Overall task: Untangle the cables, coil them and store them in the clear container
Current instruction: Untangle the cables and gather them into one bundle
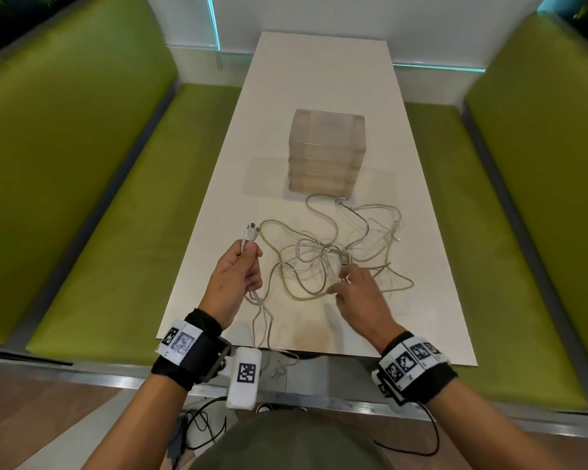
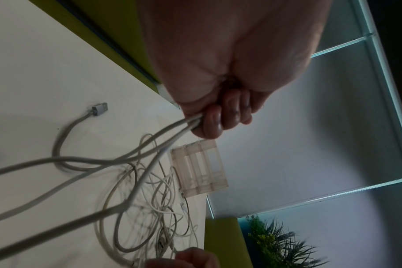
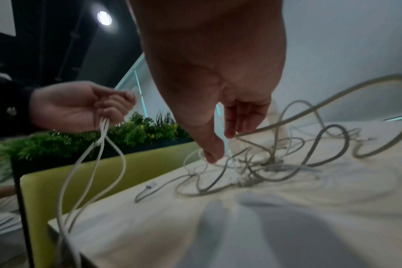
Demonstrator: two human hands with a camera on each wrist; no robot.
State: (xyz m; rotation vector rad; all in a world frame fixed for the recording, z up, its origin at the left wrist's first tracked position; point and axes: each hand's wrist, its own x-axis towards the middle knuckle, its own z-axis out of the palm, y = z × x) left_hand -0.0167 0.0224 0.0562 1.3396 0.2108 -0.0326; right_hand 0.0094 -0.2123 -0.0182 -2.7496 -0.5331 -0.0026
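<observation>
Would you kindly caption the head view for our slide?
Left hand grips cable ends while right hand picks at tangled cables before the clear container.

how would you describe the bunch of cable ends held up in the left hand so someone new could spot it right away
Start at the white table between the green benches, with the clear container at its middle. Nearer the person, at the table's left edge, the left hand has its grip curled round the cable ends. Unlike the tangled cables lying loose on the table, these are lifted, plugs pointing up and together.
</observation>
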